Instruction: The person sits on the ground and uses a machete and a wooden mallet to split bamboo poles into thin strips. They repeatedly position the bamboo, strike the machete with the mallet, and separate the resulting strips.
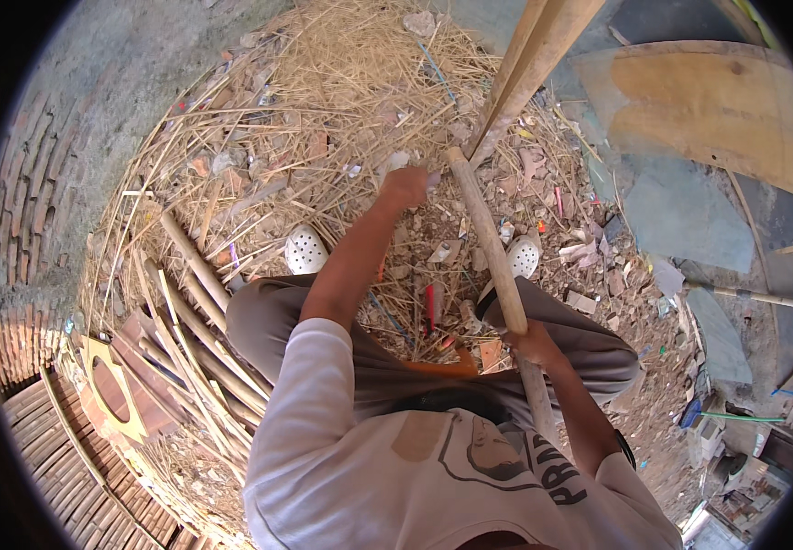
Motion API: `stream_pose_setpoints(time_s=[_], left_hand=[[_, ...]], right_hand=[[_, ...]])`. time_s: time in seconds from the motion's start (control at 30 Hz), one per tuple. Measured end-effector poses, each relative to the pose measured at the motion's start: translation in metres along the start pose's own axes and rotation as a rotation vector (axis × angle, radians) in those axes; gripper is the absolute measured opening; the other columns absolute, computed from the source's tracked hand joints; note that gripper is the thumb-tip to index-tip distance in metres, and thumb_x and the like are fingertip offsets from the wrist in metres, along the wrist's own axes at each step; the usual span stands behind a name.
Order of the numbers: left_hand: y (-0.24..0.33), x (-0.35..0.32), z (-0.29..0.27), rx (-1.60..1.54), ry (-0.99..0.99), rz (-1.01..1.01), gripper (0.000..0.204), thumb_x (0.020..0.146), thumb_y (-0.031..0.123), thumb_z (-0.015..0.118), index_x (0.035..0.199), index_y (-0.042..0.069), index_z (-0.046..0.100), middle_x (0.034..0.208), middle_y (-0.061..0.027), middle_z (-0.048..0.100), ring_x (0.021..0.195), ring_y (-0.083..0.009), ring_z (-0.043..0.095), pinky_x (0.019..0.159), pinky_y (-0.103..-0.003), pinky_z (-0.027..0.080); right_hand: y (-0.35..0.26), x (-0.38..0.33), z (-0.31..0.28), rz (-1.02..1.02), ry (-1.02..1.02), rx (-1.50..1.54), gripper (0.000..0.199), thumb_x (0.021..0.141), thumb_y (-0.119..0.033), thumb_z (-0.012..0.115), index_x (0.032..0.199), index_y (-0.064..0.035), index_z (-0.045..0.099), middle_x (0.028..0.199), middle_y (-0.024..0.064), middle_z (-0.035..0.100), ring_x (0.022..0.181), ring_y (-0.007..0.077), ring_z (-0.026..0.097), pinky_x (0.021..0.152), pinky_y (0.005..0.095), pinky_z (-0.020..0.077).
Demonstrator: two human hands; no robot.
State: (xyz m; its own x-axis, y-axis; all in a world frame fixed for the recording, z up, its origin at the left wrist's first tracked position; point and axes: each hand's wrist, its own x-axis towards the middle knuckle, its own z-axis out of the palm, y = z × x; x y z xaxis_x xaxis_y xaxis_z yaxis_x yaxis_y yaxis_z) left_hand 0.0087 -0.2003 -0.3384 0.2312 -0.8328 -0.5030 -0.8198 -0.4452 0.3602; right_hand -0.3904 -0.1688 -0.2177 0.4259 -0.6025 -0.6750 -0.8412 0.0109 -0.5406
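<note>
A long, peeled wooden pole slants from my body out to the foot of an upright split timber. My right hand is closed round it near my right knee. The pole's far end lies against or very near the timber. My left hand is closed in a fist, left of the pole's far end and apart from it. A small greyish, blade-like edge shows at its knuckles; what it belongs to I cannot make out.
My legs are bent apart, with white perforated clogs on my feet. Straw and wood shavings cover the ground. Several poles and sticks lie at left beside a bamboo slat surface. Sheet boards lie at right.
</note>
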Motion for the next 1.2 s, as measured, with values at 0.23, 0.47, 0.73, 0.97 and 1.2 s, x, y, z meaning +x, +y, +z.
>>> stream_pose_setpoints(time_s=[0.23, 0.47, 0.73, 0.97, 1.2], left_hand=[[0.0, -0.011, -0.003, 0.002, 0.054, -0.02, 0.033, 0.077, 0.02, 0.073, 0.106, 0.004, 0.07, 0.11, -0.0156, 0.07, 0.098, -0.0303, 0.069, 0.081, -0.042, 0.057], [0.005, -0.016, -0.008, -0.042, 0.045, -0.083, 0.028, 0.086, 0.021, 0.066, 0.106, 0.004, 0.071, 0.11, -0.0159, 0.07, 0.101, -0.0307, 0.069, 0.083, -0.042, 0.057], [0.007, -0.032, 0.017, -0.152, 0.113, -0.103, 0.032, 0.096, 0.028, 0.057, 0.105, 0.0, 0.069, 0.107, -0.0189, 0.07, 0.102, -0.0328, 0.068, 0.088, -0.045, 0.054], [-0.003, -0.008, 0.023, -0.072, 0.111, -0.062, 0.032, 0.091, 0.029, 0.063, 0.108, 0.002, 0.068, 0.111, -0.017, 0.068, 0.104, -0.0323, 0.067, 0.089, -0.043, 0.054], [0.014, -0.012, -0.006, -0.018, 0.069, -0.147, 0.038, 0.083, 0.023, 0.071, 0.115, 0.004, 0.064, 0.112, -0.0135, 0.069, 0.102, -0.031, 0.068, 0.085, -0.041, 0.056]], right_hand=[[-0.12, -0.071, -0.069, -0.146, 0.048, 0.339, 0.02, 0.086, -0.01, 0.068, 0.097, 0.0023, 0.057, 0.066, 0.0047, 0.059, 0.049, 0.0115, 0.057, 0.045, 0.0271, 0.0477], [-0.047, -0.005, 0.017, 0.141, -0.104, -0.025, 0.026, 0.08, -0.016, 0.069, 0.094, 0.0043, 0.062, 0.064, 0.0093, 0.06, 0.049, 0.0184, 0.058, 0.047, 0.0346, 0.0479], [-0.093, -0.073, -0.057, 0.004, -0.018, 0.187, 0.029, 0.079, -0.011, 0.07, 0.102, 0.0033, 0.06, 0.067, 0.0059, 0.059, 0.048, 0.0141, 0.057, 0.043, 0.0289, 0.0461], [-0.087, -0.158, -0.148, -0.399, 0.785, -0.164, 0.039, 0.076, -0.004, 0.067, 0.113, 0.0061, 0.057, 0.08, 0.009, 0.062, 0.073, 0.0145, 0.057, 0.068, 0.0311, 0.0486], [-0.007, -0.095, -0.199, -0.355, 0.859, -0.2, 0.027, 0.077, -0.006, 0.067, 0.102, 0.0002, 0.058, 0.075, 0.0097, 0.062, 0.064, 0.0166, 0.059, 0.06, 0.0318, 0.0492]])
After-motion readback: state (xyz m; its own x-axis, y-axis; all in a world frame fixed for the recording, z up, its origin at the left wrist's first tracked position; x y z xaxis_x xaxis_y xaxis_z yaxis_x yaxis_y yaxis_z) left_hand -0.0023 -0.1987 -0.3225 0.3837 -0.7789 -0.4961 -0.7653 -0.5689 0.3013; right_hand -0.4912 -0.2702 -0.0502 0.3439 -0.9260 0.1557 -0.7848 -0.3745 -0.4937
